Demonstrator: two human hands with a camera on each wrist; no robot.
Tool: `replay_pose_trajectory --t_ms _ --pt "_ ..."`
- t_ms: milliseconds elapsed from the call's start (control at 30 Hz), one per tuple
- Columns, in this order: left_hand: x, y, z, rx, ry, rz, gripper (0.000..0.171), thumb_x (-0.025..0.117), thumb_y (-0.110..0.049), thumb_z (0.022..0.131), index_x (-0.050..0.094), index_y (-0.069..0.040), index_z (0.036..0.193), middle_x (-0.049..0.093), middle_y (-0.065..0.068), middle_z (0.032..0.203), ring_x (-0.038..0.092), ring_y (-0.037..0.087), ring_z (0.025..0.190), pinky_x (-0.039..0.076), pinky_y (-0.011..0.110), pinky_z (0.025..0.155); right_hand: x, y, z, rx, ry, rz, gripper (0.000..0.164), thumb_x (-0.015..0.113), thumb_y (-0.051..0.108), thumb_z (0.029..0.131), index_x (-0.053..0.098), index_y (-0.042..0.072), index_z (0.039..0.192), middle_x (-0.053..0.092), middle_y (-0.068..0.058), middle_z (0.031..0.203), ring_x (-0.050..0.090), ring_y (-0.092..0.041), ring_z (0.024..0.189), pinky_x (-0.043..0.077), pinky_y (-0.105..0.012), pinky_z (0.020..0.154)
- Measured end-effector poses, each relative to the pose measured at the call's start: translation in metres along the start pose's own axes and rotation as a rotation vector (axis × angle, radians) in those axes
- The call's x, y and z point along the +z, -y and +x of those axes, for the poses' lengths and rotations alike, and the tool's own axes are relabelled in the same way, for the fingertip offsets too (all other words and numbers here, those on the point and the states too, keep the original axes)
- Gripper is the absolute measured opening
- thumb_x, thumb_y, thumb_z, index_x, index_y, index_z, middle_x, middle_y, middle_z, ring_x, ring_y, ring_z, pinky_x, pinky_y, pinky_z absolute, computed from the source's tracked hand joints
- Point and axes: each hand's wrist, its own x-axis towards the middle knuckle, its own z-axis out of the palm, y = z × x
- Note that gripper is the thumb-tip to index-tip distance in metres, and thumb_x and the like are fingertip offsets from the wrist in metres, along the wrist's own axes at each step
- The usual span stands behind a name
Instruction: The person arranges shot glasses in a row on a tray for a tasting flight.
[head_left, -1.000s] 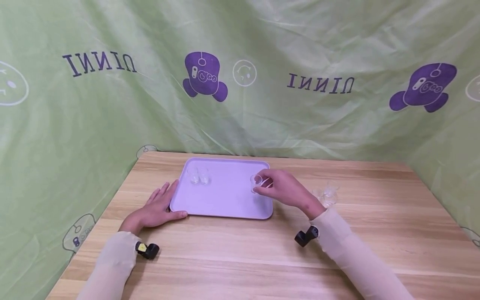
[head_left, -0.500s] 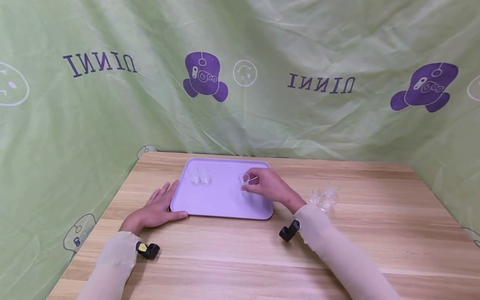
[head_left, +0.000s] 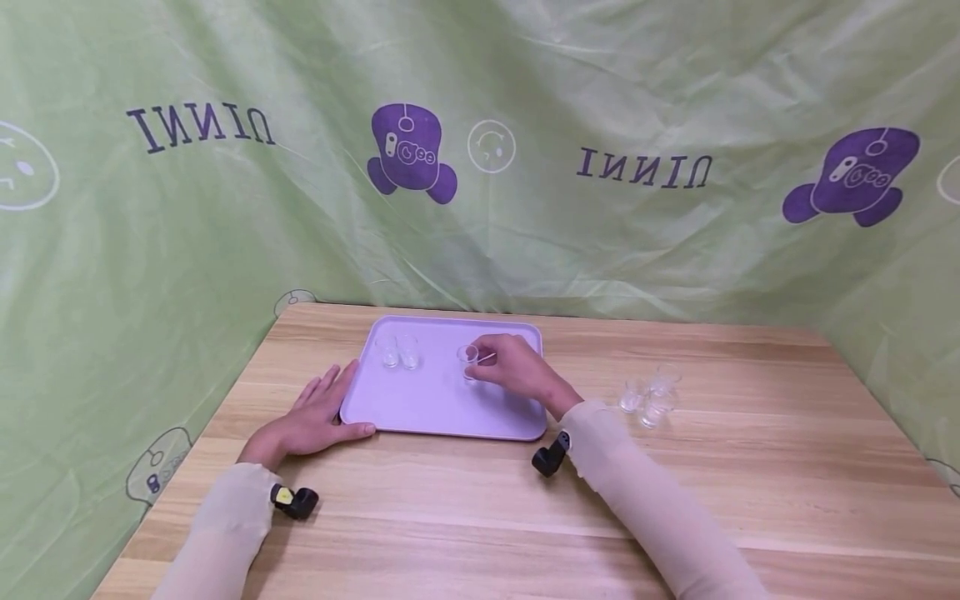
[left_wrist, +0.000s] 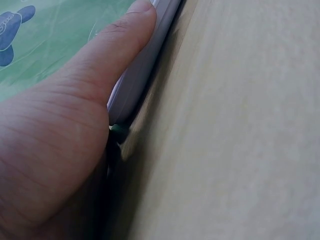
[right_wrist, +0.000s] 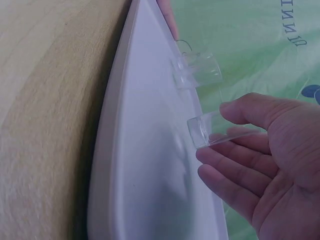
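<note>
In the head view my right hand (head_left: 510, 367) pinches a clear shot glass (head_left: 468, 363) over the middle of the lilac tray (head_left: 442, 412). The right wrist view shows that shot glass (right_wrist: 200, 131) between thumb and fingers, its thick base toward the tray and seemingly just above it. Two more shot glasses (head_left: 397, 353) stand side by side at the tray's left. My left hand (head_left: 311, 421) rests at the tray's left front corner, fingers spread along the side. Its thumb (left_wrist: 122, 42) lies against the tray's edge in the left wrist view.
A cluster of several clear glasses (head_left: 649, 400) stands on the wooden table (head_left: 450, 517) to the right of the tray. A green printed curtain (head_left: 525, 250) hangs behind the table and at its sides.
My right hand has moved left over the tray with the shot glass, from its right side to near the middle. The left hand and the two standing glasses have stayed put.
</note>
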Motion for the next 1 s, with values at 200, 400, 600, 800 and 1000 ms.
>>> replay_pose_trajectory --t_ms 200,400,600,800,1000 --pt "0.001 0.002 0.001 -0.008 0.010 0.008 0.115 0.071 -0.057 0.092 0.002 -0.001 0.164 0.008 0.025 0.169 -0.005 0.044 0.154 -0.005 0.060 0.121 0.010 -0.001 0.009 0.028 -0.005 -0.016 0.023 0.077 0.012 0.093 0.073 0.001 0.113 0.075 -0.009 0.108 0.072 -0.022 0.100 0.057 -0.031 0.088" --pt "0.001 0.002 0.001 0.000 -0.002 -0.003 0.115 0.071 -0.057 0.091 0.002 0.000 0.164 0.008 0.026 0.168 -0.005 0.044 0.154 -0.006 0.059 0.121 0.019 0.001 0.017 0.032 -0.006 -0.041 0.028 0.076 0.016 0.095 0.072 0.002 0.119 0.074 -0.009 0.108 0.072 -0.021 0.098 0.057 -0.030 0.085" --pt "0.002 0.002 0.002 0.018 -0.015 -0.009 0.114 0.072 -0.055 0.091 0.004 0.002 0.163 0.010 0.027 0.168 -0.004 0.045 0.154 -0.006 0.059 0.121 0.024 0.001 0.025 0.039 -0.024 -0.041 0.031 0.075 0.017 0.096 0.070 0.004 0.124 0.073 -0.009 0.114 0.070 -0.021 0.103 0.056 -0.031 0.090" --pt "0.002 0.005 0.004 -0.003 0.005 0.008 0.116 0.071 -0.058 0.091 0.001 -0.001 0.164 0.007 0.024 0.169 -0.006 0.042 0.155 -0.007 0.058 0.121 0.028 0.001 0.031 0.042 -0.032 -0.013 0.031 0.075 0.017 0.096 0.070 0.006 0.124 0.072 -0.009 0.117 0.071 -0.022 0.105 0.056 -0.031 0.090" --pt "0.003 0.004 0.003 0.004 -0.009 -0.002 0.115 0.072 -0.056 0.091 0.002 0.001 0.164 0.010 0.026 0.168 -0.005 0.043 0.154 -0.007 0.058 0.121 0.033 0.001 0.037 0.029 -0.038 0.009 0.032 0.076 0.016 0.095 0.070 0.006 0.124 0.073 -0.009 0.117 0.071 -0.022 0.105 0.057 -0.031 0.090"
